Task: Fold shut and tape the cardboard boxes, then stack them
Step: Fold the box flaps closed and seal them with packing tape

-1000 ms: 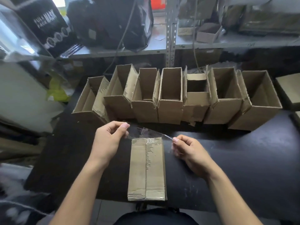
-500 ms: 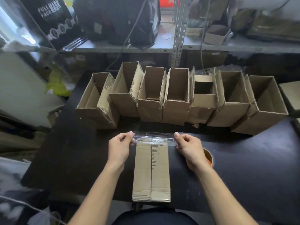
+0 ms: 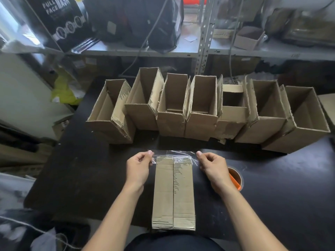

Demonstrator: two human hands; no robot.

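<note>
At table centre, left hand [image 3: 138, 164] and right hand [image 3: 212, 165] each pinch an end of clear tape [image 3: 174, 154] across the folded box [image 3: 173, 192]. Taping step in hand; next, likely press the strip flat over the far seam.

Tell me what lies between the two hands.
In the head view, a strip of clear tape stretches between the left hand and right hand, across the far end of the closed box.

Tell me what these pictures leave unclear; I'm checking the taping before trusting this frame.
All in the head view:
- Tape roll: mostly hidden behind the right hand.
- Tape strip: clear and glary; whether it already sticks to the closed box is uncertain.
- Closed box's near end: hidden past the table edge, so tape there is unknowable.
- Left hand: its fingertips hide the strip's end.
</note>
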